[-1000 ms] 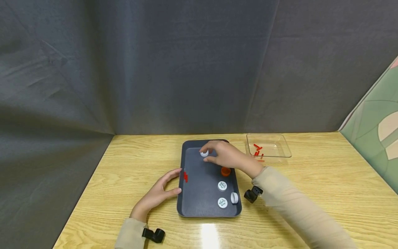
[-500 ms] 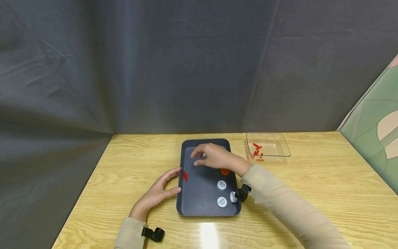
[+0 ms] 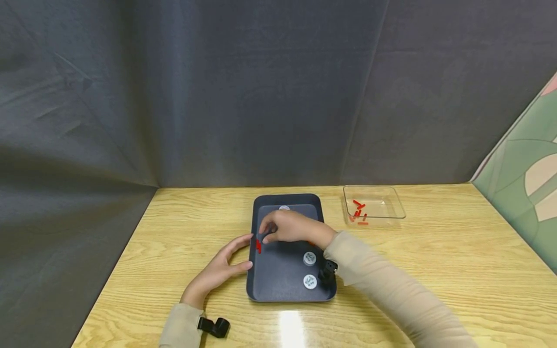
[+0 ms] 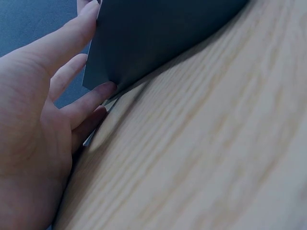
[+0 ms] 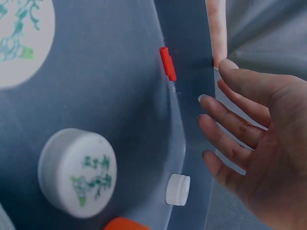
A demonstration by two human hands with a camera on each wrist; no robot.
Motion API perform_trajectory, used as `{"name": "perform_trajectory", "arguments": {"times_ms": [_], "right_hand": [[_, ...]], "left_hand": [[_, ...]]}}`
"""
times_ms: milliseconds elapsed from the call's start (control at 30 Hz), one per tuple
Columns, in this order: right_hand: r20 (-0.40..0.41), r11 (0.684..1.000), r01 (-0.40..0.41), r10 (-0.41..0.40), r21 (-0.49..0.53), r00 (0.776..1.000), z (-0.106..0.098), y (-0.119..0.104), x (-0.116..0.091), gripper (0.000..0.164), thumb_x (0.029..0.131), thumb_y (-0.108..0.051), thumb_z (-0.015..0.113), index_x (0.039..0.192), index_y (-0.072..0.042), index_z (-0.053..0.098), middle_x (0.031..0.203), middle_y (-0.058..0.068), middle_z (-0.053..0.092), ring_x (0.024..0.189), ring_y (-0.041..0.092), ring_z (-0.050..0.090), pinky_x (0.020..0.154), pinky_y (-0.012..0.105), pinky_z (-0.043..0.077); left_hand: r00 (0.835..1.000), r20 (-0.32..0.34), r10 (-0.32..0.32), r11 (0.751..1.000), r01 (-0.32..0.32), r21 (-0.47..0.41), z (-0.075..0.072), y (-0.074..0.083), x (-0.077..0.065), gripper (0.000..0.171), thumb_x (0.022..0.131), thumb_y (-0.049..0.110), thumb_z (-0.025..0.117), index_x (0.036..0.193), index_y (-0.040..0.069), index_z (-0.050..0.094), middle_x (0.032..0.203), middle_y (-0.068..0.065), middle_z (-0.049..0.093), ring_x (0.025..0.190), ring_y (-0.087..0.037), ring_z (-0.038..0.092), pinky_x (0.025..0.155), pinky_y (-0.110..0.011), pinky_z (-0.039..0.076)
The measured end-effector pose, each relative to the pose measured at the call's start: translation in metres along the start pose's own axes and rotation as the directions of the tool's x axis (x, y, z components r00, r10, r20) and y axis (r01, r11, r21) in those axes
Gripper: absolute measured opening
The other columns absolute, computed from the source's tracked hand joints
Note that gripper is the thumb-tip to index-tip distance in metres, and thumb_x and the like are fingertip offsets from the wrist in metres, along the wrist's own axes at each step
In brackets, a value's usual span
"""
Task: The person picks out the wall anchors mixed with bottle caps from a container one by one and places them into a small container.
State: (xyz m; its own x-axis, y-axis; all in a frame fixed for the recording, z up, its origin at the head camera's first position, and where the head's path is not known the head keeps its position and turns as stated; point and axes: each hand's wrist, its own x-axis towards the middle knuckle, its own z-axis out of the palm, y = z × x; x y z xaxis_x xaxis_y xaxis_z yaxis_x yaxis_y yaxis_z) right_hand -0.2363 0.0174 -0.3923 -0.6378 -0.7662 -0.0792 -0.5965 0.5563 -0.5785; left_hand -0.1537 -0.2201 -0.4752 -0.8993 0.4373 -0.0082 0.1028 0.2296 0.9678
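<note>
My right hand [image 3: 283, 226] reaches over the left half of the dark tray [image 3: 278, 296], fingers loosely bent and holding nothing. Its fingertips are right by some short red sticks [image 3: 258, 247] along the tray's left side, also seen as a red stick [image 5: 168, 63] in the right wrist view. My left hand [image 3: 219, 270] rests its thumb and fingertips against the tray's left edge. White bottle caps with green print, a nearer cap [image 3: 310, 282] and a farther cap [image 3: 310, 258], lie at the right. Another white cap [image 3: 284, 208] sits at the back. My right forearm mostly hides an orange cap [image 5: 125, 224].
Behind the tray to the right stands a clear plastic box [image 3: 383, 208] with several red sticks [image 3: 359, 208] in it. The wooden table [image 3: 174, 212] ends at a grey cloth screen [image 3: 270, 96]. A patterned panel [image 3: 531, 183] stands at the far right.
My right hand has moved from the white cap at the back of the tray leftward and nearer, to the red sticks. That cap stays behind on the tray. My left hand has held still.
</note>
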Motion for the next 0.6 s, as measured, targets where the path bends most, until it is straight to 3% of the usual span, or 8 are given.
{"name": "perform_trajectory", "arguments": {"times_ms": [267,600], "right_hand": [[0.059,0.994,0.023,-0.03,0.11,0.998,0.011,0.01,0.009,0.021,0.084,-0.016,0.082,0.1,-0.007,0.074,0.084,-0.006,0.067,0.073,0.004,0.06,0.067,0.022,0.05],[0.046,0.999,-0.006,0.004,0.046,0.999,0.02,0.011,0.013,0.021,0.081,-0.02,0.084,0.096,-0.01,0.074,0.081,-0.008,0.064,0.071,0.003,0.056,0.067,0.02,0.047]], "left_hand": [[1.0,0.001,0.004,1.0,-0.004,-0.002,0.0,0.0,-0.001,0.066,0.095,0.015,0.069,0.153,0.018,0.038,0.153,-0.01,0.039,0.145,-0.029,0.027,0.115,-0.058,0.019],[1.0,0.001,0.014,1.0,-0.014,0.003,-0.001,-0.001,0.0,0.067,0.095,0.015,0.069,0.153,0.015,0.037,0.153,-0.01,0.04,0.145,-0.029,0.027,0.115,-0.058,0.017]]}}
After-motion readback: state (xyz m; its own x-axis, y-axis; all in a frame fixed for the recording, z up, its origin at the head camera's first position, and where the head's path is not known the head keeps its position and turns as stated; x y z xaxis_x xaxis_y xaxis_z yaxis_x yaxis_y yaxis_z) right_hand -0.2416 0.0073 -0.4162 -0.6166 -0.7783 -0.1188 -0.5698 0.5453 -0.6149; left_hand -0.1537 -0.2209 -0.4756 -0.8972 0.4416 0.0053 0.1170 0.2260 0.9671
